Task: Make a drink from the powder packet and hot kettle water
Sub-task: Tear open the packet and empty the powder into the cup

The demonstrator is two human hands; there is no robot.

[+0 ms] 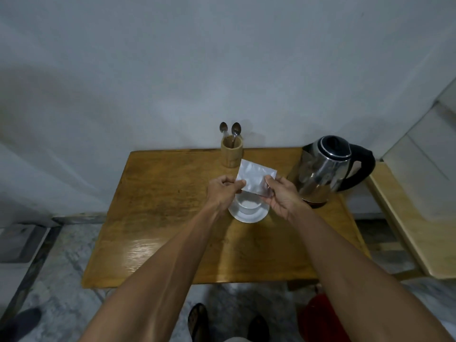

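Here, the entries run from largest item to smallest.
Wall: pale grey wall (222,58) fills the upper half of the view, directly behind the table.
Table: wooden table (160,218), glossy top, pushed against the wall; marbled floor (61,267) below it.
Side furniture: a light wood-edged piece (407,230) stands just beside the table's right edge.
Red item: a red object (320,317) sits on the floor under the table's near right corner; what it is cannot be told.
Kettle: steel kettle (325,169) with black lid and handle, at the table's right rear, handle pointing right, upright.
Holder: wooden cup-shaped holder (232,151) at the rear edge, with two spoons (235,130) standing in it, bowls up.
Saucer: white saucer (249,213) near the table's centre, partly hidden by both hands.
Cup: white cup (248,206) on the saucer; its rim is partly covered by the packet.
Packet: silvery powder packet (254,178) held in the air over the cup, tilted, flat face toward the camera.
Left hand: left hand (223,191) has its fingers closed, pinching the packet's left edge; forearm extended from lower left.
Right hand: right hand (281,196) grips the packet's right edge between thumb and fingers; forearm extended from lower right.
Feet: sandalled feet (197,319) visible at the bottom edge.
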